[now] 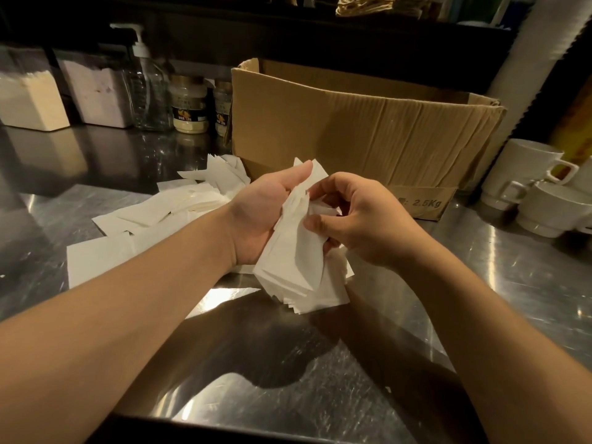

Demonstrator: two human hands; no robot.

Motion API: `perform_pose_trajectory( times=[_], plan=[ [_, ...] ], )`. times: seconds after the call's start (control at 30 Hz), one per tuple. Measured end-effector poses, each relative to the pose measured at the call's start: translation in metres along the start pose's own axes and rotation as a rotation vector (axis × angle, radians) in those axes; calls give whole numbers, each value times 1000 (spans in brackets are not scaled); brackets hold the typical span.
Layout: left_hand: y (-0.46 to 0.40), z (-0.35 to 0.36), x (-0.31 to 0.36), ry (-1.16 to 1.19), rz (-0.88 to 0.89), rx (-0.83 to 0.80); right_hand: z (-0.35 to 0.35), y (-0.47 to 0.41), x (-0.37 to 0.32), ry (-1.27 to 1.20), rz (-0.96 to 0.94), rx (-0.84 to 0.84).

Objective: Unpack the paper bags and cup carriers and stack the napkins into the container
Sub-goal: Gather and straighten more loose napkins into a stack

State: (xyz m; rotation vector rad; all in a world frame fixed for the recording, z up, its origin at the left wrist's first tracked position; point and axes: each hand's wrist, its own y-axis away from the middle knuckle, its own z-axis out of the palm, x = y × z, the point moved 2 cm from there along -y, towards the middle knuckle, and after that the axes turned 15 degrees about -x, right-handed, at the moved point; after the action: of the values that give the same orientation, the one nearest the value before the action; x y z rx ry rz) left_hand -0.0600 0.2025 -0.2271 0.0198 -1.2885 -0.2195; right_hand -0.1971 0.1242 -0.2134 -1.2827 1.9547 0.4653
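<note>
Both hands meet at the centre over a steel counter (320, 395). The left hand (266, 216) cradles a bundle of white napkins (294, 267), thumb along its top edge; the right hand (362, 216) pinches the bundle's upper sheets with curled fingers. More loose napkins (153, 219) lie scattered at nine o'clock. An open cardboard box (352, 129) stands at twelve, jars (189, 104) and a pump bottle (147, 88) at eleven, white cups (525, 177) at three.

Steel counter (528, 283) held white mugs (525, 184) stacked far right, clear pump bottle (145, 88) at back left, 2 powder jars (189, 105) beside it, cardboard box (358, 129) mid-back, marked 2.5Kg.
</note>
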Motion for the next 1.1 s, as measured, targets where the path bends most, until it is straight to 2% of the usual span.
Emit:
perform_pose_trajectory(
  times=[0.17, 0.37, 0.47, 0.63, 0.73, 0.93, 1.1],
  plan=[
    [-1, 1, 0, 22, 2, 7, -3, 2, -3, 0, 11, -21],
    [0, 1, 1, 29, 6, -11, -9, 4, -3, 130, 43, 0],
    [-1, -1, 1, 42, 16, -14, -11, 5, -5, -51, 36, 42],
    [1, 1, 1, 111, 21, -105, -18, 6, -1, -331, 12, 241],
    [0, 2, 0, 101, 24, -144, -16, 5, 1, -485, 20, 291],
    [3, 5, 1, 114, 21, -255, -13, 5, 1, -518, -58, 297],
    [4, 6, 2, 111, 14, -312, -9, 7, -2, -550, -13, 151]
  ],
)
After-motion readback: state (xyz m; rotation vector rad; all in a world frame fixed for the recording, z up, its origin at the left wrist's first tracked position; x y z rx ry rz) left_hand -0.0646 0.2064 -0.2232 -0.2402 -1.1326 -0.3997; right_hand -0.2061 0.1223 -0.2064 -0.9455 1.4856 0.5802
